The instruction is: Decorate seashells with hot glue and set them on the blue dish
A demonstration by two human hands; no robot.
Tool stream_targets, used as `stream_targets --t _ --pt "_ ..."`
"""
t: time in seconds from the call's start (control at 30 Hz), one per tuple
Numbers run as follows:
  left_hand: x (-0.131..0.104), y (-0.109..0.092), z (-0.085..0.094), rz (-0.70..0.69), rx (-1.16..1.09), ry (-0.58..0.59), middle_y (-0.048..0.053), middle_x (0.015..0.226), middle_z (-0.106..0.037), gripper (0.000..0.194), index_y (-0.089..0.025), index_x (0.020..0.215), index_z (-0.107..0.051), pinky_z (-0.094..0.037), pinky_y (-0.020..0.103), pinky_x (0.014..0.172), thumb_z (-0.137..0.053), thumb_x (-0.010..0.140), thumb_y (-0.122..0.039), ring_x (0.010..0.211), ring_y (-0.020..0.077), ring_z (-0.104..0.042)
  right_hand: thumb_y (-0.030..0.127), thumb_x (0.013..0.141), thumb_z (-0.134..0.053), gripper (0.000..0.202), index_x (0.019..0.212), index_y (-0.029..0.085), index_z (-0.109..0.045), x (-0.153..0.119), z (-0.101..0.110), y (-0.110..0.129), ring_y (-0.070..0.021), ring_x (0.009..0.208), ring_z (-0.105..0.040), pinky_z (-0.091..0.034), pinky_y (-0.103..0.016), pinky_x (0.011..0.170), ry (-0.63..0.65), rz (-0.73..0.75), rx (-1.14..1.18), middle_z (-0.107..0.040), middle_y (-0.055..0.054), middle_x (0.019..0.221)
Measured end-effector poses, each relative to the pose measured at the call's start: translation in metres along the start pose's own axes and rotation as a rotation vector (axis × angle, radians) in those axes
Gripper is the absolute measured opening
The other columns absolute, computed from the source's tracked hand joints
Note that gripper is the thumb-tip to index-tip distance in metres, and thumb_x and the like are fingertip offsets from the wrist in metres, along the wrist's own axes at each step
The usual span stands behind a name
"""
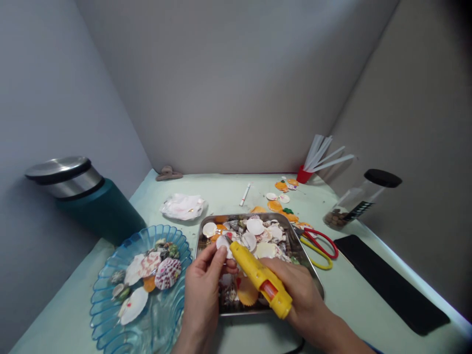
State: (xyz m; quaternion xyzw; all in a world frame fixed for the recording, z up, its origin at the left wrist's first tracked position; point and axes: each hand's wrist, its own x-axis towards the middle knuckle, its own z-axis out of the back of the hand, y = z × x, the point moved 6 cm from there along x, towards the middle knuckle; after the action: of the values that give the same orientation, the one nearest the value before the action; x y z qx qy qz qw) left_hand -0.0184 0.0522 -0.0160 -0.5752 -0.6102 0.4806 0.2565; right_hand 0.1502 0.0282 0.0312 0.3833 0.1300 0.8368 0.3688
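Between the thumb and fingers of my left hand is a small white seashell. My right hand is wrapped round a yellow hot glue gun. Its nozzle points up and left and meets the shell's edge in this view; whether it touches I cannot tell. Both hands are over a metal tray filled with white, orange and patterned shells. An orange scallop shell lies in the tray under the glue gun. To the left, a blue scalloped plate bears several shells, among them a purple-spotted one.
A teal bottle stands at the left. Scissors with red and yellow handles lie right of the tray, near a black phone-like slab. Behind are a clear jar, a red cup of white sticks and a white plastic packet.
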Motion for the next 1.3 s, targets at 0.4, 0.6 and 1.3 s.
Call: stream_targets --t 0.4,0.6,1.3 --pt "0.0 0.003 0.003 -0.001 0.044 -0.018 0.002 0.061 -0.067 0.036 -0.013 0.098 -0.071 -0.048 0.018 0.052 -0.075 0.072 -0.037 0.052 0.0106 -0.061 0.021 0.09 -0.047 0.022 0.111 0.021 -0.051 -0.001 0.0 0.0 -0.0212 0.074 -0.071 -0.051 -0.027 0.06 -0.007 0.012 0.005 -0.073 -0.007 0.089" --pt "0.0 0.002 0.002 -0.003 0.021 -0.017 0.002 0.061 -0.068 0.036 -0.013 0.097 -0.071 -0.05 0.02 0.056 -0.075 0.071 -0.037 0.053 0.0105 -0.062 0.023 0.09 -0.049 0.023 0.112 0.022 -0.05 0.0 -0.001 -0.002 -0.0222 0.076 -0.071 -0.051 -0.027 0.06 -0.009 0.009 0.007 -0.072 -0.008 0.09" --pt "-0.001 0.001 0.005 0.012 -0.056 -0.083 0.001 0.062 -0.067 0.047 -0.013 0.108 -0.067 -0.051 0.021 0.054 -0.077 0.069 -0.036 0.052 0.0113 -0.06 0.031 0.097 -0.04 0.019 0.107 0.02 -0.052 0.006 0.006 0.01 -0.0191 0.071 -0.071 -0.052 -0.024 0.06 -0.034 0.06 0.009 -0.073 -0.007 0.085"
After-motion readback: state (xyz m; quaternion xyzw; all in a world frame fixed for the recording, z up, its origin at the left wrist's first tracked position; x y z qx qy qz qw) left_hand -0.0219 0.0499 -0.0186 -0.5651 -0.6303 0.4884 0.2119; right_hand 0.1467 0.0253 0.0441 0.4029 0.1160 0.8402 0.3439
